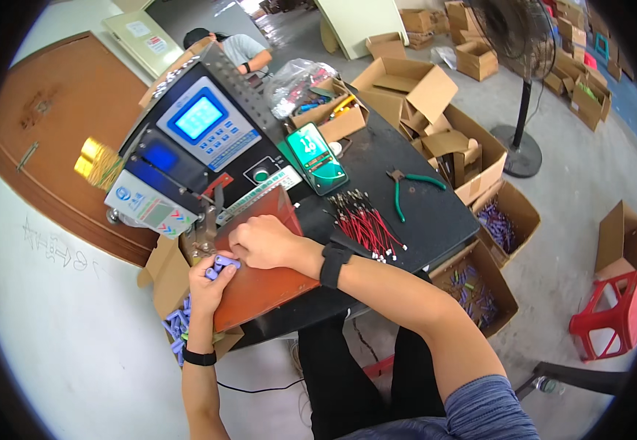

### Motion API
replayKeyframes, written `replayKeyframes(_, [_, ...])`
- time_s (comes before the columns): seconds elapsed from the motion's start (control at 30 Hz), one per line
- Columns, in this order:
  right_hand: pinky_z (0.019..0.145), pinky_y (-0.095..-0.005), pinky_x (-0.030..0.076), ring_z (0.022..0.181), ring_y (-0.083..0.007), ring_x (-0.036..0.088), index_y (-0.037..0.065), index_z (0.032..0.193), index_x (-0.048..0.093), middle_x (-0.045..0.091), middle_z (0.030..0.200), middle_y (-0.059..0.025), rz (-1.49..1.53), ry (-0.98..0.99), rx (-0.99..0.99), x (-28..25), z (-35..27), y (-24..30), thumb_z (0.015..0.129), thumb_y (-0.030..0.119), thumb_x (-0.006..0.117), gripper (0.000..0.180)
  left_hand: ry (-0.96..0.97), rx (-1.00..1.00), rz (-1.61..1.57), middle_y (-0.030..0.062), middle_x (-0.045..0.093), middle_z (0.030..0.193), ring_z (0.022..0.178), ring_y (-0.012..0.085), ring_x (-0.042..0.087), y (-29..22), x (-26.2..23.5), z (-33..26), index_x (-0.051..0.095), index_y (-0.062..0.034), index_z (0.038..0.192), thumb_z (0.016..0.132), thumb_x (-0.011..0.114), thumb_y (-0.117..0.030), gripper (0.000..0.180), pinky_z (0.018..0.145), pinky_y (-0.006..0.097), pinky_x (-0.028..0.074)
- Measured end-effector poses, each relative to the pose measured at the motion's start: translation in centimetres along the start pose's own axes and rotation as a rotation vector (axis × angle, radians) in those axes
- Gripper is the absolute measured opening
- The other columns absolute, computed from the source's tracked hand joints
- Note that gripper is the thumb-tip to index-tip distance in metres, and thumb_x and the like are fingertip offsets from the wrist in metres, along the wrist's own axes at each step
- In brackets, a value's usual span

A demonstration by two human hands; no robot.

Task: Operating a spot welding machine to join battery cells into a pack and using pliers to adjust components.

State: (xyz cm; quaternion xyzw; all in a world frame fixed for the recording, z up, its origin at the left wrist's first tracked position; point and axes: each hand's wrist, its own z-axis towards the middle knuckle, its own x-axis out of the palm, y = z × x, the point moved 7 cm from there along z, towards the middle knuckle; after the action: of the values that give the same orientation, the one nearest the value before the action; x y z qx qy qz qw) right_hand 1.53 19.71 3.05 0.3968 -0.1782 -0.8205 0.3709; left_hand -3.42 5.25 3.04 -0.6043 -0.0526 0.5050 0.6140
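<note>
Seeing a left hand [208, 287] curled about halfway shut around a few purple cylindrical battery cells [225, 262], with thumb laid along the near side; holding them just above the left edge of an orange-red tray [274, 290], right in front of a benchtop machine [203, 121] with a lit blue screen and keypad; also seeing a right hand [263, 244] over the same tray, loosely curled with knuckles up and fingertips bent in right beside the cells; can't tell whether pinching anything over there, too small and partly hidden; wearing black bands on both wrists, fwiw; spotting more purple cells [178, 323] in a carton below the left hand, plus red-and-black wire leads [368, 227], green-handled pliers [399, 192] and a lit smartphone [317, 160] off right on the black workbench [436, 229].
</note>
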Motion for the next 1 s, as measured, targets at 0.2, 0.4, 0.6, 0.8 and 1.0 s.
replayKeyframes(0.2, [0.066, -0.0430, 0.051, 0.074, -0.0331, 0.066, 0.006, 0.072, 0.070, 0.067, 0.073, -0.0147, 0.033, -0.048, 0.023, -0.2, -0.3, -0.3, 0.068, 0.014, 0.069, 0.008, -0.007, -0.024, 0.016, -0.0007, 0.063, 0.083, 0.073, 0.0052, 0.053, 0.5, 0.2, -0.1, 0.066, 0.0018, 0.097, 0.081, 0.070, -0.005, 0.018, 0.066, 0.019, 0.041])
replayKeyframes(0.4, [0.065, -0.0426, 0.051, 0.074, -0.0333, 0.066, 0.005, 0.072, 0.069, 0.067, 0.073, -0.0166, 0.081, -0.028, 0.038, 0.1, 0.0, -0.5, 0.067, 0.013, 0.071, 0.010, -0.016, -0.046, 0.025, -0.0013, 0.062, 0.083, 0.071, 0.0043, 0.052, 0.3, -0.1, -0.2, 0.066, 0.0015, 0.098, 0.081, 0.071, -0.006, 0.020, 0.063, 0.018, 0.040])
replayKeyframes(0.6, [0.066, -0.0435, 0.051, 0.076, -0.0343, 0.067, 0.003, 0.077, 0.068, 0.067, 0.075, -0.0178, 0.030, 0.030, 0.055, 0.4, 0.0, -0.8, 0.069, 0.014, 0.071, 0.014, -0.040, -0.017, 0.026, -0.0021, 0.061, 0.083, 0.069, 0.0041, 0.050, 0.7, 0.0, 0.0, 0.065, 0.0009, 0.099, 0.080, 0.072, -0.009, 0.022, 0.061, 0.018, 0.038])
replayKeyframes(0.8, [0.065, -0.0469, 0.049, 0.072, -0.0375, 0.065, -0.001, 0.089, 0.058, 0.065, 0.071, -0.0191, 0.004, 0.030, 0.066, 0.1, -0.1, -0.4, 0.083, 0.022, 0.064, 0.024, -0.031, -0.031, -0.034, 0.0001, 0.063, 0.086, 0.077, 0.0063, 0.054, 0.7, -0.1, -0.1, 0.065, 0.0022, 0.097, 0.080, 0.071, -0.003, 0.018, 0.069, 0.020, 0.043])
replayKeyframes(1.0, [0.064, -0.0481, 0.048, 0.070, -0.0386, 0.063, 0.004, 0.088, 0.058, 0.064, 0.068, -0.0175, 0.029, 0.054, -0.034, 0.1, -0.4, 0.1, 0.078, 0.016, 0.063, 0.017, -0.002, -0.037, -0.049, -0.0003, 0.063, 0.084, 0.076, 0.0059, 0.055, 0.7, 0.2, -0.1, 0.066, 0.0011, 0.094, 0.080, 0.070, -0.003, 0.015, 0.070, 0.021, 0.044])
